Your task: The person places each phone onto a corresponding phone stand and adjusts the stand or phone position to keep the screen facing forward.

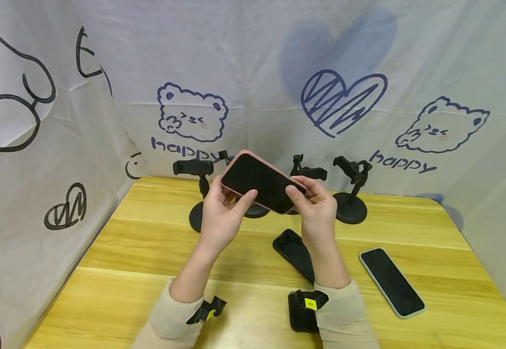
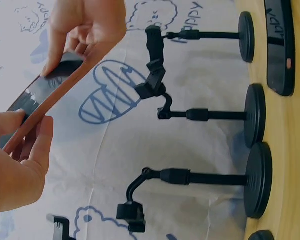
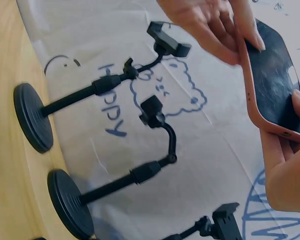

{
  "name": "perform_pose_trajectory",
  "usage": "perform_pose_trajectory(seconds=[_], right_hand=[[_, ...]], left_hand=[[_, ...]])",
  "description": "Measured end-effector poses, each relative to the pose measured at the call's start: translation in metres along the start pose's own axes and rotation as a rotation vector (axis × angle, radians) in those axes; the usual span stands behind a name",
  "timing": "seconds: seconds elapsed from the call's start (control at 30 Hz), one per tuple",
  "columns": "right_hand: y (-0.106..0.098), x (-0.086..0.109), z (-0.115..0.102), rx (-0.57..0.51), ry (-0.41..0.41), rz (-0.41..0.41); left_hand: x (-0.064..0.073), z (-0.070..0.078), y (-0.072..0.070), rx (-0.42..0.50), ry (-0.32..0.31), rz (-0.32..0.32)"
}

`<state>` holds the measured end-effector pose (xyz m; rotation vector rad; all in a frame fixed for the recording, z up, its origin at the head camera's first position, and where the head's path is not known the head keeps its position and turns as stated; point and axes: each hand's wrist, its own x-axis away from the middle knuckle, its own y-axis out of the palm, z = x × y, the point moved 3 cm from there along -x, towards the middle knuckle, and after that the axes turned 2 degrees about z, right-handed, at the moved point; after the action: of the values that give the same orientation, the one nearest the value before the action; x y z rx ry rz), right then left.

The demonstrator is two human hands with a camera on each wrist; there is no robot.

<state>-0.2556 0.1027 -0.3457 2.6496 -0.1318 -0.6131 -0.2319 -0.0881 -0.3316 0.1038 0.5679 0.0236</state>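
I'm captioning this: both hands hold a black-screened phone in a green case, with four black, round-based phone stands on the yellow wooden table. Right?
One colour is wrong: the head view shows the black-screened phone in a pink case, not green. The rest is right.

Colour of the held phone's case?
Salmon pink; the case shows best in the right wrist view.

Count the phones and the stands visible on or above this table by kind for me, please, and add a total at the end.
Phones: 4 (two partly hidden)
Stands: 4
Total: 8
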Motion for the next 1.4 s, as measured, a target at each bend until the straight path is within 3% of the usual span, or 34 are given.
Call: perform_pose_trajectory(seconds=[0.17,0.33,0.53,0.73,1.03,1.4], right_hand=[[0.006,0.002,0.002,-0.044,0.036,0.053],[0.007,0.002,0.003,-0.035,0.035,0.049],[0.007,0.002,0.002,0.010,0.021,-0.014],[0.003,0.002,-0.003,0.164,-0.016,-0.115],[0.002,0.003,-0.008,0.423,-0.093,-0.269],[0.004,0.004,-0.006,0.632,-0.050,-0.392]], left_hand=[[0.001,-0.002,0.005,0.039,0.011,-0.023],[0.002,-0.002,0.004,0.025,0.027,-0.015],[0.000,0.000,-0.001,-0.014,0.051,0.013],[-0.003,0.005,-0.005,-0.079,0.069,0.008],[-0.003,0.011,-0.013,-0.280,0.003,-0.101],[0.000,0.010,-0.017,-0.531,-0.119,-0.243]])
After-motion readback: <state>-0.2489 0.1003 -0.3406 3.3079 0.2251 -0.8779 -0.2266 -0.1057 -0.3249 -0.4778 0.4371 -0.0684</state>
